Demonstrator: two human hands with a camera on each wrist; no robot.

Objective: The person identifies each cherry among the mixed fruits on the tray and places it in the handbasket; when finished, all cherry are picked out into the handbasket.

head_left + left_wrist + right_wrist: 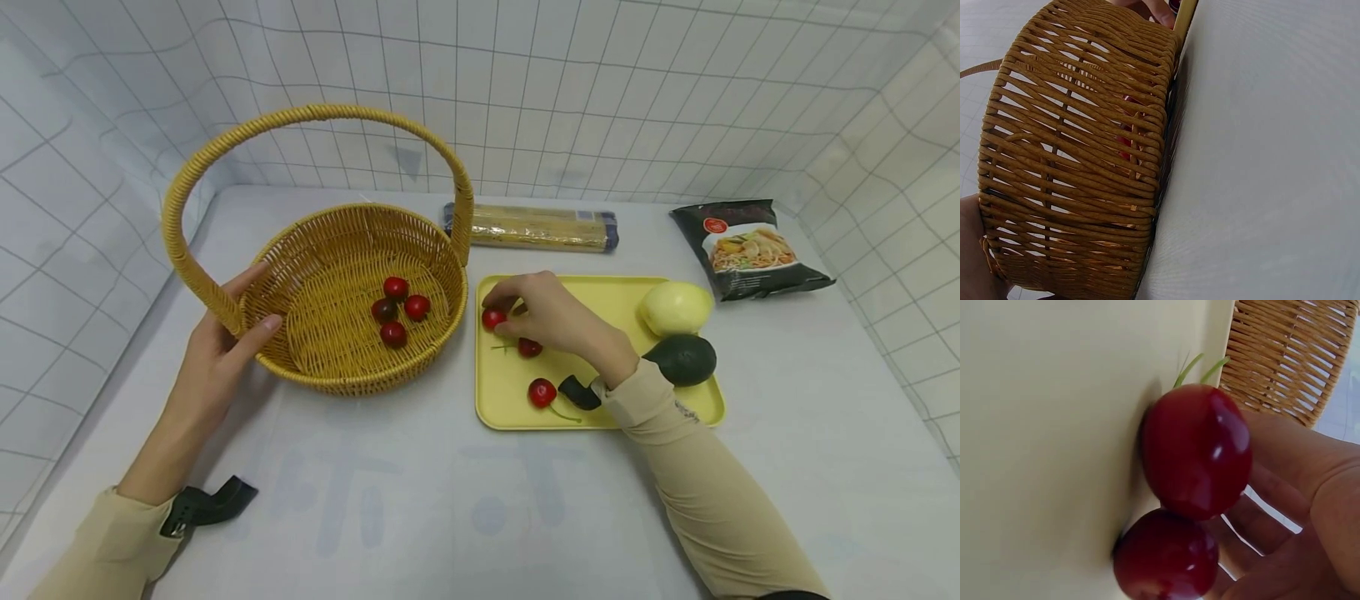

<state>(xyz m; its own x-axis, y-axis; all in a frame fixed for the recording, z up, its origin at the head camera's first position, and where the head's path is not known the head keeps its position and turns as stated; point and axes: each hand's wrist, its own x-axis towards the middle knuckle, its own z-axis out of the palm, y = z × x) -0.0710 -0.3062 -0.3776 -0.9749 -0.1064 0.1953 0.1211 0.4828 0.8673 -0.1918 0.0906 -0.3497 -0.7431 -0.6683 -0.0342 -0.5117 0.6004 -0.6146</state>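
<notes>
On the left, a yellow wicker basket (pixel 352 383) with a tall arched handle has several red cherries (pixel 393 334) inside. My left hand (pixel 217 358) grips its left rim near the handle's base, thumb over the edge. The left wrist view shows the woven side (pixel 1079 156) close up. Over the yellow tray (pixel 607 292), my right hand (pixel 558 317) pinches a cherry (pixel 493 319) between thumb and fingers at the tray's left end. A second cherry (pixel 529 347) lies under that hand, and a stemmed one (pixel 542 392) nearer the front. Two cherries (pixel 1197 450) fill the right wrist view, partly covering the fingers.
A pale yellow-green fruit (pixel 677 308) and a dark green avocado-like fruit (pixel 684 360) sit at the tray's right end. Behind lie a long gold-coloured packet (pixel 536 227) and a black food bag (pixel 750 248). White grid-patterned sheeting (pixel 600 100) surrounds the table.
</notes>
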